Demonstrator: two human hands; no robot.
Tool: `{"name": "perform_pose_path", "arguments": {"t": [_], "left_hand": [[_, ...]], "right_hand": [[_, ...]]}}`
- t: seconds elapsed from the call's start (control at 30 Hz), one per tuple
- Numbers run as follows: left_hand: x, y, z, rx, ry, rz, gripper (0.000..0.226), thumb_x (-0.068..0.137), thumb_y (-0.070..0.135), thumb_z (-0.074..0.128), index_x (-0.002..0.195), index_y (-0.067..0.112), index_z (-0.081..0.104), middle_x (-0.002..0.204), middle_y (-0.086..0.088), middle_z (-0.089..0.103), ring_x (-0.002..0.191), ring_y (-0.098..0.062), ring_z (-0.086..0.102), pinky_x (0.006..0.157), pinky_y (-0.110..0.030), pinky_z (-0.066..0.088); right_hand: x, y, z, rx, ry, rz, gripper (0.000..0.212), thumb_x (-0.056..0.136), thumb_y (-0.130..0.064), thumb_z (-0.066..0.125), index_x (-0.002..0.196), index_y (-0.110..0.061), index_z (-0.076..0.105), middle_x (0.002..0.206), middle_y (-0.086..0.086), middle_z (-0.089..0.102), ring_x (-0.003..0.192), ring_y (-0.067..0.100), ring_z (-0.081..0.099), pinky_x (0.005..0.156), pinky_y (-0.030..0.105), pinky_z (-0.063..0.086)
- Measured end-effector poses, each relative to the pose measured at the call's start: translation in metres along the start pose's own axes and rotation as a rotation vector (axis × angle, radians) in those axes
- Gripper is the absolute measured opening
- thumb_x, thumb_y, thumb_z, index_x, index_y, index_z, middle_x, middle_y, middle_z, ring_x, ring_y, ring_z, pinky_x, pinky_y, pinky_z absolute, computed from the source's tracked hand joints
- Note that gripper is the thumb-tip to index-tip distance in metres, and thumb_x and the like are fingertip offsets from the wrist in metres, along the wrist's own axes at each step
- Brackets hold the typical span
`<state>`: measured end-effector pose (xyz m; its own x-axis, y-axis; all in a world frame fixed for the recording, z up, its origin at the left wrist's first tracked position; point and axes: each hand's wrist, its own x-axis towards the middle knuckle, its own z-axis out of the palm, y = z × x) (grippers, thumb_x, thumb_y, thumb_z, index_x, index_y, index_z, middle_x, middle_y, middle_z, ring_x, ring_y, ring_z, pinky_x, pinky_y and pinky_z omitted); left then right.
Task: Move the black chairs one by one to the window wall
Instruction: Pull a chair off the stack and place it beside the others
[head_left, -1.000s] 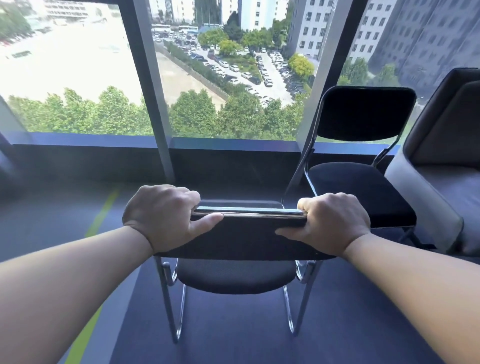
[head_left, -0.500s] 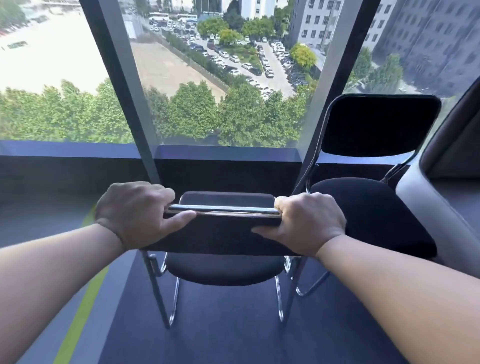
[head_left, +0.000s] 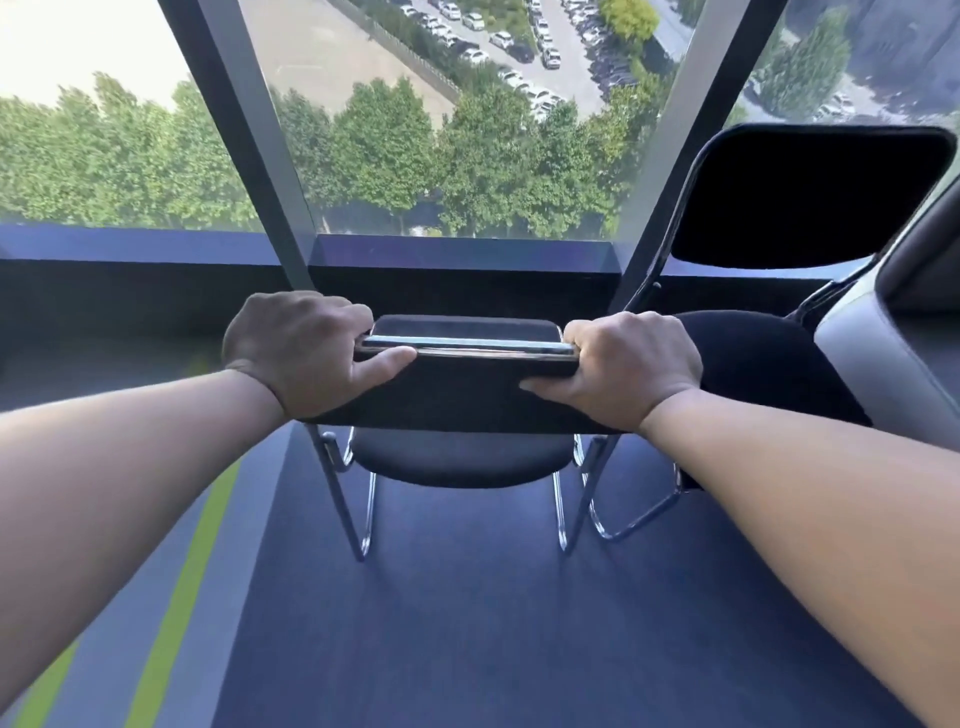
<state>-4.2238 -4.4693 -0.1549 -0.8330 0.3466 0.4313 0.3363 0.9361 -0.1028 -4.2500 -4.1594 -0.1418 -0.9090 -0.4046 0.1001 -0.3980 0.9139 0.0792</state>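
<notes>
A black chair (head_left: 467, 400) with chrome legs stands in front of me, its seat facing the window wall (head_left: 457, 260). My left hand (head_left: 306, 348) grips the left end of its backrest top. My right hand (head_left: 631, 364) grips the right end. A chrome bar runs along the backrest top between my hands. A second black chair (head_left: 810, 197) stands at the right against the window wall, its seat partly hidden behind my right hand and arm. The two chairs' chrome legs nearly touch at the floor.
A grey armchair (head_left: 883, 364) sits at the far right edge. Dark window posts (head_left: 260, 130) slant up from the sill. The floor is dark blue carpet (head_left: 467, 623) with a green stripe (head_left: 176, 597) at the left.
The chair and I have moved closer to the window wall. The sill and the second chair now look larger and nearer. Both hands keep the same grip.
</notes>
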Motion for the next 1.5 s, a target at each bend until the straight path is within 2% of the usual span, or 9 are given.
{"name": "perform_pose_path", "arguments": {"t": [0.2,0.33,0.43,0.53,0.87,1.17,1.37,1.43,1.5], "left_hand": [[0.006,-0.007,-0.005,-0.058,-0.157,-0.046,0.062,0.081,0.081,0.018,0.06,0.025,0.034,0.06,0.011,0.047,0.063,-0.02,0.057,0.049,-0.027,0.02],[0.013,-0.011,-0.017,-0.197,-0.427,-0.128,0.068,0.072,0.09,0.015,0.069,0.031,0.05,0.073,0.014,0.058,0.073,-0.014,0.054,0.059,-0.032,0.034],[0.025,-0.012,-0.022,-0.294,-0.702,-0.233,0.072,0.067,0.097,0.02,0.09,0.045,0.064,0.09,0.019,0.065,0.091,-0.013,0.059,0.076,-0.035,0.046],[0.029,-0.01,-0.027,-0.342,-0.867,-0.299,0.075,0.064,0.1,0.022,0.106,0.055,0.065,0.111,0.024,0.064,0.107,-0.011,0.057,0.083,-0.034,0.045],[0.033,0.011,-0.041,-0.394,-0.919,-0.49,0.081,0.057,0.104,0.023,0.11,0.06,0.066,0.101,0.026,0.067,0.098,-0.011,0.059,0.081,-0.029,0.047],[0.039,0.086,-0.045,-0.394,-0.885,-0.889,0.074,0.063,0.1,0.026,0.093,0.052,0.072,0.069,0.017,0.064,0.079,-0.008,0.063,0.064,-0.028,0.042],[0.075,0.12,-0.032,-0.42,-0.854,-1.068,0.081,0.065,0.1,0.025,0.088,0.039,0.075,0.087,0.014,0.068,0.086,-0.014,0.061,0.071,-0.03,0.043],[0.082,0.111,-0.033,-0.515,-0.9,-1.091,0.078,0.063,0.1,0.034,0.082,0.036,0.073,0.093,0.012,0.067,0.093,-0.018,0.062,0.079,-0.032,0.047],[0.084,0.097,-0.035,-0.654,-0.981,-1.081,0.08,0.055,0.099,0.046,0.096,0.038,0.076,0.104,0.013,0.068,0.099,-0.017,0.063,0.093,-0.036,0.05]], "right_hand": [[0.011,-0.007,-0.018,0.039,-0.293,0.101,0.056,0.078,-0.082,0.052,0.095,-0.029,0.058,0.095,-0.003,0.067,0.093,0.027,0.064,0.076,0.036,0.048],[0.022,-0.017,-0.027,0.026,-0.504,0.215,0.04,0.079,-0.066,0.063,0.093,-0.029,0.06,0.095,-0.005,0.064,0.087,0.024,0.061,0.072,0.034,0.043],[0.025,-0.022,-0.029,-0.004,-0.55,0.279,0.034,0.08,-0.057,0.065,0.093,-0.027,0.056,0.092,-0.004,0.062,0.083,0.026,0.058,0.075,0.035,0.038],[0.023,-0.023,-0.022,-0.033,-0.551,0.294,0.026,0.082,-0.049,0.063,0.091,-0.026,0.057,0.095,-0.003,0.064,0.084,0.026,0.059,0.076,0.036,0.036],[0.037,0.001,-0.015,-0.042,-0.502,0.194,0.013,0.078,-0.034,0.063,0.083,-0.024,0.059,0.08,-0.006,0.058,0.077,0.024,0.06,0.063,0.03,0.04],[0.09,0.053,-0.011,-0.126,-0.477,-0.073,0.016,0.074,-0.035,0.063,0.086,-0.027,0.066,0.086,-0.008,0.065,0.078,0.023,0.06,0.081,0.038,0.039],[0.145,0.077,-0.011,-0.243,-0.459,-0.106,0.04,0.077,-0.042,0.075,0.112,-0.026,0.065,0.116,0.002,0.064,0.117,0.027,0.054,0.109,0.051,0.03],[0.145,0.078,-0.009,-0.21,-0.444,-0.088,0.045,0.083,-0.034,0.068,0.126,-0.023,0.059,0.134,0.007,0.053,0.133,0.03,0.041,0.114,0.053,0.026],[0.136,0.083,-0.009,-0.097,-0.412,-0.053,0.056,0.085,-0.02,0.06,0.139,-0.022,0.045,0.158,0.013,0.027,0.15,0.034,0.016,0.121,0.051,0.016]]}}
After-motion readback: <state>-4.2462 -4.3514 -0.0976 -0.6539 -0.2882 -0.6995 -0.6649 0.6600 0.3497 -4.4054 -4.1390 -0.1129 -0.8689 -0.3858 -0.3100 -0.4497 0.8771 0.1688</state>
